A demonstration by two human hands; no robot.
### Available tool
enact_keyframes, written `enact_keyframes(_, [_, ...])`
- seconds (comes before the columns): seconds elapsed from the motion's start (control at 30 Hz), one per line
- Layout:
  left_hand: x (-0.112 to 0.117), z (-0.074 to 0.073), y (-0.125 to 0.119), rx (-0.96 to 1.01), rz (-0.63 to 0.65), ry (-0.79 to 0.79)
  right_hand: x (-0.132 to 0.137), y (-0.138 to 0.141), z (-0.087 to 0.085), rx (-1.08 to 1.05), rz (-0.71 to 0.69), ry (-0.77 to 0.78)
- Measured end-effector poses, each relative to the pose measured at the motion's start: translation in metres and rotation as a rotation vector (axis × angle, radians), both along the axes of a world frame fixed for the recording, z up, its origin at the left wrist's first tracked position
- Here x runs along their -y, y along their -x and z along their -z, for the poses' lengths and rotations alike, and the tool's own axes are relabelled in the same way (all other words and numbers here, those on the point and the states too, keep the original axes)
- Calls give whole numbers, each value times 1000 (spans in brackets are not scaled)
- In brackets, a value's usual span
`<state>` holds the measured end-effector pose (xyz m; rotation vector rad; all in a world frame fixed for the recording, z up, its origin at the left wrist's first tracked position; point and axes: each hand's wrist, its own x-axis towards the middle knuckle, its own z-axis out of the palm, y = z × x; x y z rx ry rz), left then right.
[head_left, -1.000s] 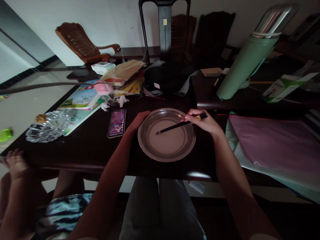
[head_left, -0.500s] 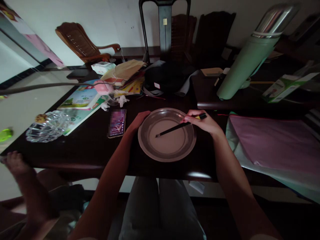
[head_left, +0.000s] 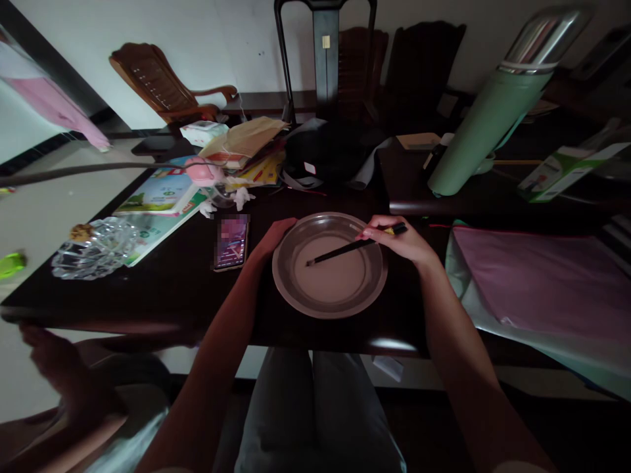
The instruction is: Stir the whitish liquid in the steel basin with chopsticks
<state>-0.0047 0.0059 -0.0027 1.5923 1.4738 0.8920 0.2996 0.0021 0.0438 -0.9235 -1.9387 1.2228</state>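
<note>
One dark table (head_left: 187, 299) in front of me. One black bag (head_left: 335, 154), far middle, contents too dark to make out. One pink folder (head_left: 537, 276), right. One green thermos (head_left: 488, 131), far right, steel cap on, inside hidden. One round metal plate (head_left: 330, 310) on the table, near middle, straight in front of me; can't tell whether anything coats its pale floor. One clear glass dish (head_left: 96, 259), left, one brown lump (head_left: 81, 232) showing at its far side. Two hands, mine: left hand (head_left: 277, 236) at the plate's left rim, fingers partly hidden, can't tell if it grips; right hand (head_left: 394, 238) by the right rim, fingers pinching one slim black brush (head_left: 340, 252), tip inside the plate, contact unclear. One phone (head_left: 231, 243), screen lit, left of my left hand.
</note>
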Motion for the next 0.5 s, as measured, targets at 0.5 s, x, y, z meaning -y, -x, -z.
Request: enact_keyframes(0.5, [0, 0, 1, -9, 8, -6, 2, 0, -3, 9, -41, 18])
